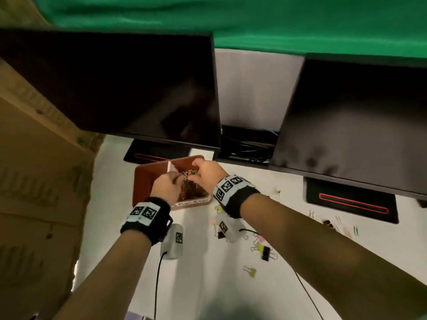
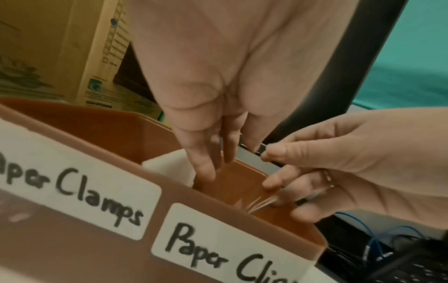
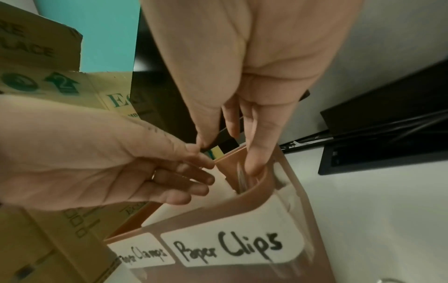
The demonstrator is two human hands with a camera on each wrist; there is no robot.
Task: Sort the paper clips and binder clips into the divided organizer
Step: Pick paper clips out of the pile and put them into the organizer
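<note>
Right now my left hand (image 1: 165, 184) and right hand (image 1: 206, 173) pinch tangled paper clips (image 1: 190, 175) mid-frame, directly above the organizer (image 1: 147, 179) right compartment.

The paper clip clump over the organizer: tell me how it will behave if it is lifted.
The clump looks tangled, so it would likely lift as one mass, shedding stragglers. Thin wire suggests it is light and springy, not stiff. Both the left hand and right hand work at it above the organizer, so falling clips probably land inside.
</note>
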